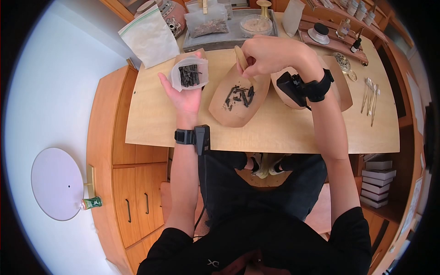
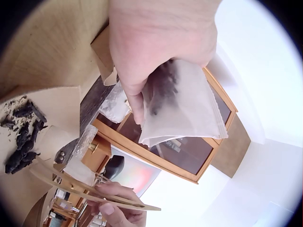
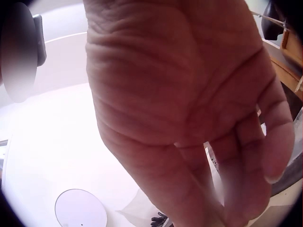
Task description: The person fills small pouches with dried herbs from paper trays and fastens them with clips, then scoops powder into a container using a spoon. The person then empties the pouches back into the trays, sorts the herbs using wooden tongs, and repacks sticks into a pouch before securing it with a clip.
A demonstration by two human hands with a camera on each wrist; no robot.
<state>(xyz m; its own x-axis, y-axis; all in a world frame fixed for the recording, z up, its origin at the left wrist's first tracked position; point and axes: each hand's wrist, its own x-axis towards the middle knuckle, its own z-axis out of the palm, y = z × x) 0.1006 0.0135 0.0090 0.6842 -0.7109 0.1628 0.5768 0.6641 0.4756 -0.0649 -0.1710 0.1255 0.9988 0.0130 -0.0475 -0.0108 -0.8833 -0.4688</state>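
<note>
My left hand (image 1: pixel 185 98) holds up a small translucent bag (image 1: pixel 201 79), its mouth open toward the head camera, with dark stick-like pieces (image 1: pixel 189 75) inside. In the left wrist view the bag (image 2: pixel 182 104) hangs from the fingers of the left hand (image 2: pixel 161 33). Wooden tongs (image 1: pixel 240 58) are pinched in my right hand (image 1: pixel 270 55), above a brown paper tray (image 1: pixel 224 117). More dark pieces (image 1: pixel 244 97) and small crumbs lie on that tray. The right wrist view shows mostly the palm of the right hand (image 3: pixel 189 104).
Behind stand a grey tray (image 1: pixel 201 46) with filled bags and a glass dish (image 1: pixel 255 25), and a white zip bag (image 1: pixel 149 39). A second paper tray (image 1: pixel 346 98) is under the right forearm. Thin metal tools (image 1: pixel 369 98) and a wooden rack (image 1: pixel 339 44) are at the right.
</note>
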